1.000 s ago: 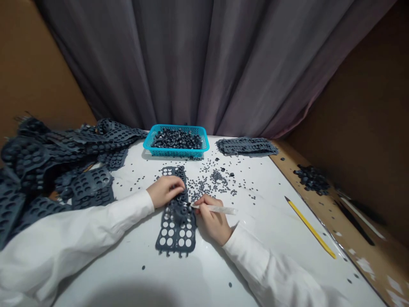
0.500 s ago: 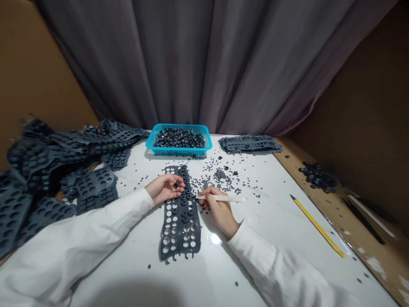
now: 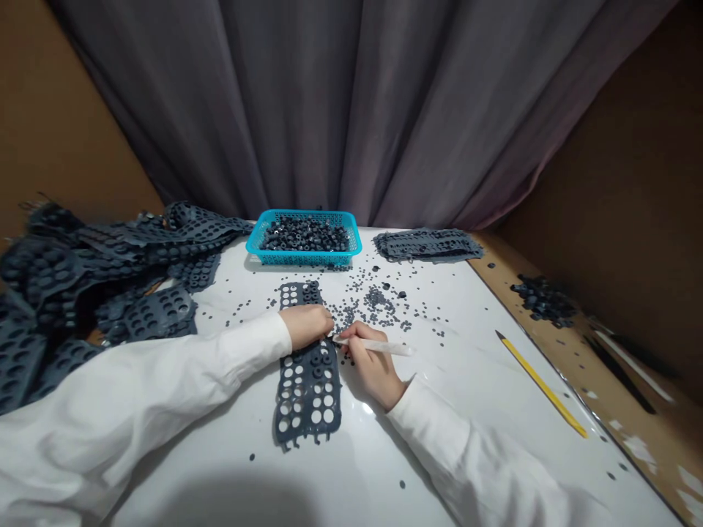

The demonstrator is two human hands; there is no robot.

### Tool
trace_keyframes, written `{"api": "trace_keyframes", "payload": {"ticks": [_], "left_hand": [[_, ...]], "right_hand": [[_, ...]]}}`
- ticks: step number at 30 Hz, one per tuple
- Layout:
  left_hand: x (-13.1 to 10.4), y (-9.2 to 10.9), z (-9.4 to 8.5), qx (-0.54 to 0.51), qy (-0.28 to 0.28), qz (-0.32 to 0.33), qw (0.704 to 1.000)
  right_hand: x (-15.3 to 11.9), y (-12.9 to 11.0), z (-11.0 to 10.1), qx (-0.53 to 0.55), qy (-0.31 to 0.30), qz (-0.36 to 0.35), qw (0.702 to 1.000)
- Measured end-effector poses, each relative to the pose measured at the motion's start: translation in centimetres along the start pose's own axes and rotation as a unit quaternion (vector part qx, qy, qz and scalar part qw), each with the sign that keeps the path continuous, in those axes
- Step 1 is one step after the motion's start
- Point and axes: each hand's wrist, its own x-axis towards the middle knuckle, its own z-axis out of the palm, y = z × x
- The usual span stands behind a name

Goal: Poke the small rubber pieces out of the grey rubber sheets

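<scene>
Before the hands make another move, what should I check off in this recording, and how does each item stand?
1. Right hand has its grip on the white pen-shaped tool: ok.
2. Left hand is over the perforated dark sheet: ok.
3. Left fingertips hold a ring: cannot tell; the curled hand hides what is under it.
4. Tool's dark tip touches the sheet: cannot tell; it is too small and close to the left fingers.
5. White tabletop beside the sheet is free of loose discs: not ok; small dark discs are scattered there.
6. Blue basket stands upright with its dark rings inside: ok.
</scene>
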Motion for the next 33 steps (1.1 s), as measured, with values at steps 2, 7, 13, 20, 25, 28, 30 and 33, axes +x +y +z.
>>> {"api": "trace_keyframes", "payload": {"ticks": [2, 7, 13, 20, 25, 28, 30, 33], "left_hand": [[-0.8, -0.8, 0.8, -0.120, 0.073, -0.042, 0.989], [-3.1, -2.9, 1.7, -0.514, 0.327, -0.253, 0.752], [-3.5, -2.6, 0.1, -0.736, 0.252, -0.273, 0.567], [-1.3, -1.9, 0.3, -0.692, 0.184, -0.291, 0.635], [-0.5, -2.3, -0.1, -0.430, 0.140, -0.197, 0.870], [-0.5, -2.4, -0.6, -0.175, 0.059, -0.100, 0.978], [-0.5, -2.3, -0.8, -0.082, 0.006, -0.096, 0.992], [-0.3, -1.9, -1.3, -0.012, -0.056, -0.111, 0.992]], "right_hand": [[-0.1, 0.1, 0.0, -0.004, 0.002, 0.000, 1.000], [-0.2, 0.4, 0.1, 0.006, -0.005, 0.019, 1.000], [0.8, 0.5, -0.1, 0.051, 0.017, 0.032, 0.998], [2.0, 0.6, 0.5, 0.045, 0.015, 0.053, 0.997], [1.9, 0.5, 0.5, 0.039, 0.017, 0.046, 0.998], [1.9, 0.6, 0.5, 0.032, 0.011, 0.035, 0.999], [1.9, 0.8, 0.5, 0.028, 0.006, 0.028, 0.999], [1.9, 1.0, 0.5, 0.019, 0.004, 0.024, 1.000]]}}
